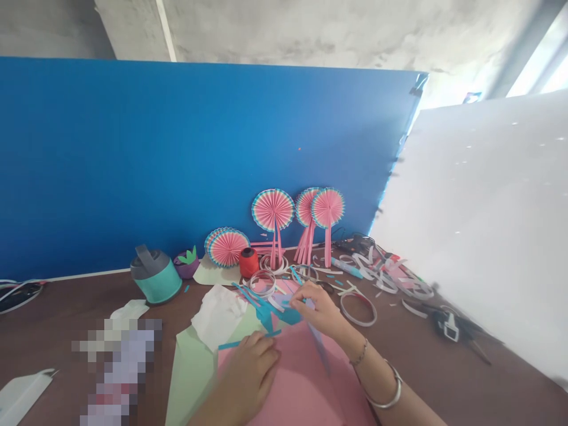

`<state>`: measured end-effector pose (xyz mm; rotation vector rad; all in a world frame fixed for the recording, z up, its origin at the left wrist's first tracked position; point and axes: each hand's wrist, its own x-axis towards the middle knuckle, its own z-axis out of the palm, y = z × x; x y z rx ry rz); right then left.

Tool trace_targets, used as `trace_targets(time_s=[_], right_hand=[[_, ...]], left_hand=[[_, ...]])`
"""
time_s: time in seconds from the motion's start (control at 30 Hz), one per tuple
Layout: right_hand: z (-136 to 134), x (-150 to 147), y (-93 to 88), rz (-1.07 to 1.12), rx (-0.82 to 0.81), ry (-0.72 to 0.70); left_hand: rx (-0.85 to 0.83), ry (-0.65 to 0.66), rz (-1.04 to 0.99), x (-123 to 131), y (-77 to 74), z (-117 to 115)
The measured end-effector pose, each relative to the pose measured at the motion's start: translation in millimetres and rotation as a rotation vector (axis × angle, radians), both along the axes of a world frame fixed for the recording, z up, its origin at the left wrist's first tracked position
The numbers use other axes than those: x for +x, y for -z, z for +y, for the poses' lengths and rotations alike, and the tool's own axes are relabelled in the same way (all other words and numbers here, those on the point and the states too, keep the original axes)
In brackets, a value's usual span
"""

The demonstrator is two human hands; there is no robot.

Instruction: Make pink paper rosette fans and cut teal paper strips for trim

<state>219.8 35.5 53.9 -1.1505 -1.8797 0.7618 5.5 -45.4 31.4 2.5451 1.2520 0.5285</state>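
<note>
My left hand [254, 374] rests on a pink sheet of paper [306, 373], fingers laid down near its far left edge. A narrow blue paper strip [229, 345] runs along that edge and passes under the fingertips. Above the sheet, my right hand [322, 309] is closed in a pinch; what its fingertips hold, if anything, is too small to make out. Blue paper scraps [268, 310] lie just beyond the hands. Under the pink sheet's left side shows a light green sheet [189, 364], with a crumpled white paper [217, 316] on top.
Pink pleated paper fans [273, 210] stand against the blue panel [146, 154]. Nearby are a red spool [248, 262], tape rolls [358, 309] and a teal-grey container [156, 278]. A glue gun [452, 325] lies right, a white tool [26, 390] lower left.
</note>
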Motion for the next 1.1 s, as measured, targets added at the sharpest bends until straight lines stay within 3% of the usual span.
trace_targets(time_s=[0.17,0.4,0.47,0.63,0.73,0.93,1.1], right_hand=[[-2,-3,6.4,-0.081,-0.239,-0.148],[-3,-10,22.5,-0.126,-0.295,-0.164],[-3,-11,20.6,0.021,-0.347,-0.178],[-5,-9,-1.5,0.709,-0.492,-0.215],[-5,-7,-9.3,0.982,-0.513,-0.227],[-6,-12,-0.9,1.056,-0.545,-0.25],[-13,-23,-2.6,1.114,-0.621,-0.28]], left_hand=[[-0.046,-0.006,-0.023,0,-0.2,-1],[-0.085,-0.019,-0.005,2,-1.5,-2],[-0.075,-0.024,-0.014,2,-1.7,-2],[-0.035,-0.049,-0.064,4,-0.9,-1],[-0.005,-0.111,-0.153,6,1.5,2],[-0.078,-0.11,-0.455,11,8.0,0],[-0.166,-0.216,-0.524,19,12.5,0]])
